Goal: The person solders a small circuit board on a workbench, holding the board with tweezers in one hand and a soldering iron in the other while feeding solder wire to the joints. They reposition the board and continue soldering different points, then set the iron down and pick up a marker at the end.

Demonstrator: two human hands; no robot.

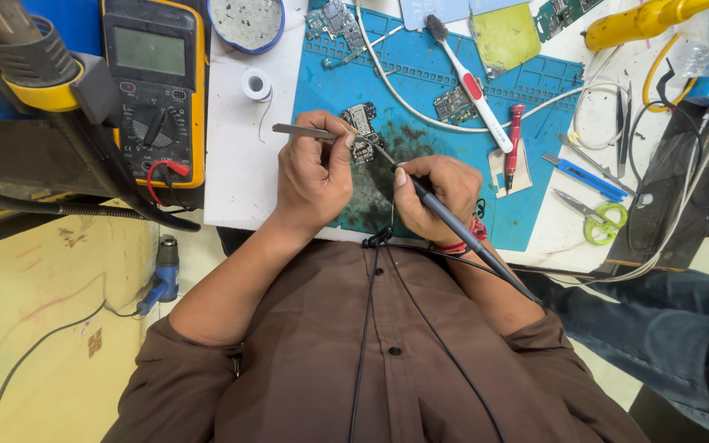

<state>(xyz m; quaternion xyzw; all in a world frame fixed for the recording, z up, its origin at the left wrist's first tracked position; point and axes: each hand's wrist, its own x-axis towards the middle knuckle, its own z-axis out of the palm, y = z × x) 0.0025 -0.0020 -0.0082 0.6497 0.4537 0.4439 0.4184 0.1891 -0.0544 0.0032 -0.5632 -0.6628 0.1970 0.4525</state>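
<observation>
My left hand [313, 176] grips metal tweezers [301, 131] whose tips rest on a small dark circuit board [363, 131]. The board lies on a blue work mat [453, 148]. My right hand [435, 197] holds a black soldering iron [453, 226] like a pen, its tip touching the board's lower edge. The iron's cord runs back over my right forearm. Both hands sit close together at the near edge of the mat.
A yellow multimeter [157, 82] stands at the left with a solder roll [256, 84] beside it. On the mat lie a toothbrush [469, 82], a red screwdriver [514, 139], more circuit boards [455, 104], a blue knife [588, 176] and green-handled scissors [592, 215]. A hot-air gun [26, 57] hangs at the far left.
</observation>
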